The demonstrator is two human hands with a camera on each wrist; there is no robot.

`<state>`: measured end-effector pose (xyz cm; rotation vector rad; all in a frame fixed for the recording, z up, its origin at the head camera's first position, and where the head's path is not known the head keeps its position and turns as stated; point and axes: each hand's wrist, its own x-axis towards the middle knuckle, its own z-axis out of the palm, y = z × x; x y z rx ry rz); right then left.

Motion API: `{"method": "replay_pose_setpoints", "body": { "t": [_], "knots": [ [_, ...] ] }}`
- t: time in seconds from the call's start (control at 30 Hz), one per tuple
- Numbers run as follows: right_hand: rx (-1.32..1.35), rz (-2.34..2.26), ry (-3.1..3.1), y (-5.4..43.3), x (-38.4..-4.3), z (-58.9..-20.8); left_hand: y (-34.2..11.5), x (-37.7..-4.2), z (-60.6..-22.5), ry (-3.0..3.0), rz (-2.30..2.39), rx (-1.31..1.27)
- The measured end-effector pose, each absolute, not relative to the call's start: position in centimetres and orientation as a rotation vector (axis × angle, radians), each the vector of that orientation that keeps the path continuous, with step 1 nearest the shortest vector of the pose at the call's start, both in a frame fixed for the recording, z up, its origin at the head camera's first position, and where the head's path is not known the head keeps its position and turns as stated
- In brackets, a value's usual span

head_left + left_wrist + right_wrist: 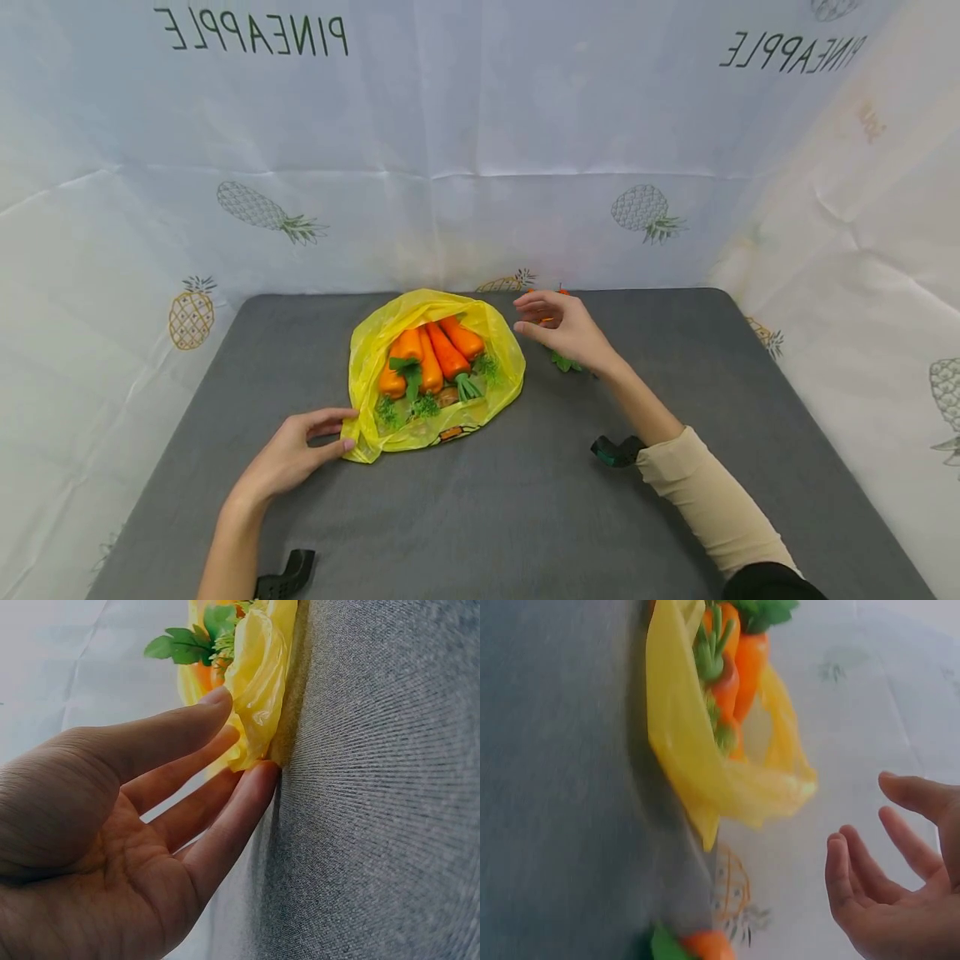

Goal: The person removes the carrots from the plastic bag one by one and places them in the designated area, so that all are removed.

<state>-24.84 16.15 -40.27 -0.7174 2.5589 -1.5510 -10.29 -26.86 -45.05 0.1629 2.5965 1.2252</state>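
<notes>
A yellow plastic bag [510, 367] lies with its mouth spread wide. Inside it are several orange carrots [444, 350] with green tops, frilly green leaves [424, 406] and a small brown thing [447, 396]. At the bag's near left corner, the thumb and fingers of my left hand [288, 454] hold the thin plastic; the left wrist view shows the fingertips on the bag's edge [259, 712]. My right hand [562, 329], fingers loosely bent and apart, is raised off the bag's right side with nothing in it. Partly hidden behind it is an orange thing with green leaves [564, 362].
The grey cloth-covered table [487, 525] runs back to a white pineapple-print curtain [480, 225], which also hangs at both sides. Dark wrist devices [617, 451] sit on both forearms.
</notes>
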Motion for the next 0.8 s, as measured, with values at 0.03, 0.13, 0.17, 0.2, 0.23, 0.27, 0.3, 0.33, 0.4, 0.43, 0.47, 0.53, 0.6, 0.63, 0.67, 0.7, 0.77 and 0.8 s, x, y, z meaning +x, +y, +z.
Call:
{"method": "replay_pose_setpoints", "body": {
  "t": [0.03, 0.13, 0.17, 0.2, 0.23, 0.27, 0.3, 0.33, 0.4, 0.43, 0.47, 0.53, 0.6, 0.63, 0.67, 0.7, 0.77, 0.8],
  "knots": [
    [-0.745, -1.556, 2.542, 15.6, -24.8, -40.3, -26.8, -10.3, -45.0, 2.594, 1.227, 0.157],
    [-0.828, -1.565, 2.478, 13.9, -24.9, -40.5, -26.9, -10.2, -45.0, 2.590, 1.234, 0.169],
    [-0.847, -1.563, 2.455, 13.4, -24.9, -40.6, -26.9, -10.2, -45.0, 2.589, 1.238, 0.164],
    [-0.865, -1.560, 2.436, 12.9, -25.0, -40.8, -26.9, -10.2, -45.0, 2.586, 1.243, 0.158],
    [-0.876, -1.549, 2.424, 12.4, -25.0, -41.0, -26.9, -10.2, -45.0, 2.585, 1.244, 0.151],
    [-0.887, -1.537, 2.412, 12.0, -25.0, -41.2, -26.9, -10.2, -45.1, 2.583, 1.249, 0.151],
    [-0.903, -1.519, 2.408, 11.6, -25.1, -41.4, -26.9, -10.2, -45.1, 2.581, 1.251, 0.153],
    [-0.916, -1.496, 2.410, 11.3, -25.2, -41.7, -26.9, -10.2, -45.1, 2.577, 1.255, 0.150],
    [-0.927, -1.452, 2.421, 10.8, -25.3, -42.2, -26.8, -10.2, -45.1, 2.574, 1.258, 0.149],
    [-0.938, -1.434, 2.430, 10.6, -25.4, -42.4, -26.8, -10.2, -45.1, 2.574, 1.258, 0.152],
    [-0.944, -1.422, 2.433, 10.4, -25.5, -42.6, -26.8, -10.2, -45.1, 2.573, 1.258, 0.154],
    [-0.956, -1.408, 2.442, 10.1, -25.7, -43.0, -26.8, -10.2, -45.1, 2.575, 1.254, 0.151],
    [-0.954, -1.402, 2.441, 9.9, -26.0, -43.3, -26.8, -10.2, -45.1, 2.577, 1.251, 0.145],
    [-0.950, -1.401, 2.438, 9.8, -26.1, -43.5, -26.8, -10.2, -45.0, 2.578, 1.251, 0.151],
    [-0.944, -1.397, 2.436, 9.7, -26.3, -43.6, -26.8, -10.2, -45.0, 2.578, 1.251, 0.147],
    [-0.936, -1.390, 2.436, 9.6, -26.4, -43.8, -26.8, -10.2, -45.1, 2.578, 1.252, 0.143],
    [-0.925, -1.375, 2.439, 9.4, -26.7, -43.9, -26.8, -10.1, -45.1, 2.576, 1.259, 0.142],
    [-0.920, -1.366, 2.443, 9.3, -26.8, -43.9, -26.8, -10.1, -45.1, 2.574, 1.262, 0.139]
  ]
}}
